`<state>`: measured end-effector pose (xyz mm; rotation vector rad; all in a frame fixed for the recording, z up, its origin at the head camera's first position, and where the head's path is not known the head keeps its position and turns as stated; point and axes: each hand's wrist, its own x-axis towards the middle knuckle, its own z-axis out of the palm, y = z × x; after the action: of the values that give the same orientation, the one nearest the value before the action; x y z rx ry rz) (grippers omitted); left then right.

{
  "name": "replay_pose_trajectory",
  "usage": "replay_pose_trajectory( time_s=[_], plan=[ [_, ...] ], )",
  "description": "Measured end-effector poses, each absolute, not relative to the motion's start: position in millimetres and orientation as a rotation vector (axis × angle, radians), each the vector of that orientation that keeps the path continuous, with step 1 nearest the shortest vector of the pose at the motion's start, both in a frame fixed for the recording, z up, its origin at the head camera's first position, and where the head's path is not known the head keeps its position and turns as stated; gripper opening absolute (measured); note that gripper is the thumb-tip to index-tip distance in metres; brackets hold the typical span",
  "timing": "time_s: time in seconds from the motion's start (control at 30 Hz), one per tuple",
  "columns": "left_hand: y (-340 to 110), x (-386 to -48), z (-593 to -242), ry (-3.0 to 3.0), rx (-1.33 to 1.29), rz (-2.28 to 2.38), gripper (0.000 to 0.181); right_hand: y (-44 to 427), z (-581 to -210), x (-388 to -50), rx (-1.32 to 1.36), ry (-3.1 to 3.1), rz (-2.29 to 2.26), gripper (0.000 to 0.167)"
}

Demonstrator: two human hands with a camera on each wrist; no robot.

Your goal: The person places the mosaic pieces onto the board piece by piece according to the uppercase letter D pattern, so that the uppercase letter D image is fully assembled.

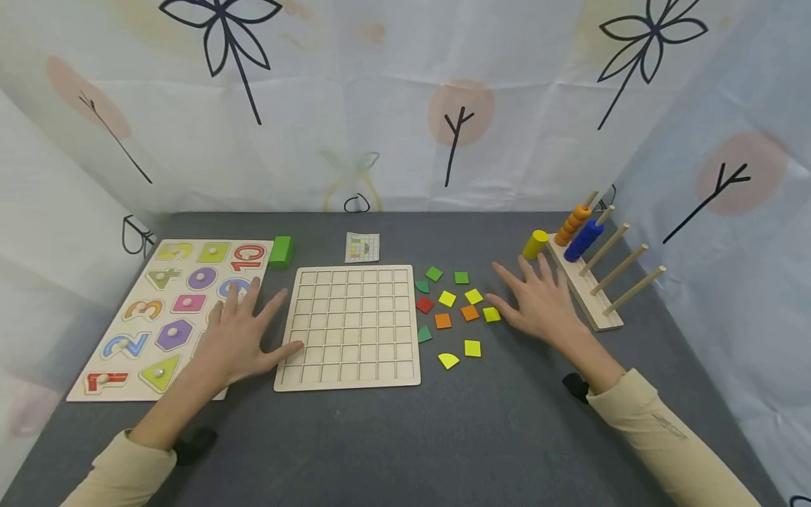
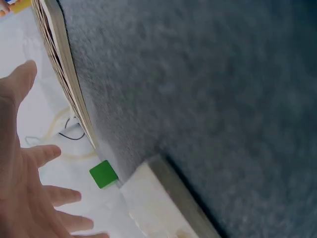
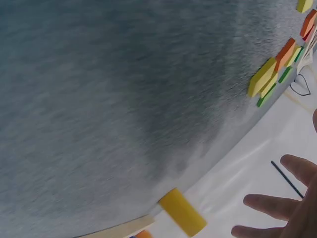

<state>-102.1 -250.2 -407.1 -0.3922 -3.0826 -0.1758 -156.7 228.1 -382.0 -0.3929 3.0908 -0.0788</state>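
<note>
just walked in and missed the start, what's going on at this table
A person has both hands spread over the table, gripping nothing. The left hand is over the number-and-shape puzzle board, its thumb reaching over the edge of the wooden grid board. The right hand is between the loose coloured tiles and the bead peg rack, near a yellow cylinder. The tiles lie scattered right of the grid board, and a small printed card lies beyond it.

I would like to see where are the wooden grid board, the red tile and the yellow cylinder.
Wooden grid board (image 1: 350,328): head view, middle of its gridded face.
Red tile (image 1: 424,304): head view, its top face.
Yellow cylinder (image 3: 182,212): right wrist view, its side.
</note>
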Motion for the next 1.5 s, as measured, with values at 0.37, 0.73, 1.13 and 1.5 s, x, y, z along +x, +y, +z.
replay_pose_trajectory(
  time_s=[0.37, 0.73, 1.13, 1.5],
  plan=[
    [-244.2, -96.0, -411.5, -3.171, -0.523, -0.295, 0.106, 201.5, -382.4, -176.2, -0.505, 3.072, -0.103, 0.064],
    [-239.3, -92.1, -411.0, -3.278, -0.568, -0.391, 0.124, 168.2, -384.4, -201.7, -0.54, 2.984, -0.298, 0.054],
    [-242.4, -93.7, -413.8, -3.256, -0.677, -0.354, 0.13, 145.8, -392.1, -221.4, -0.54, 2.874, -0.375, 0.049],
    [-239.6, -97.6, -413.0, -3.246, -0.679, -0.291, 0.132, 130.2, -392.9, -231.2, -0.54, 2.846, -0.344, 0.039]
  ],
)
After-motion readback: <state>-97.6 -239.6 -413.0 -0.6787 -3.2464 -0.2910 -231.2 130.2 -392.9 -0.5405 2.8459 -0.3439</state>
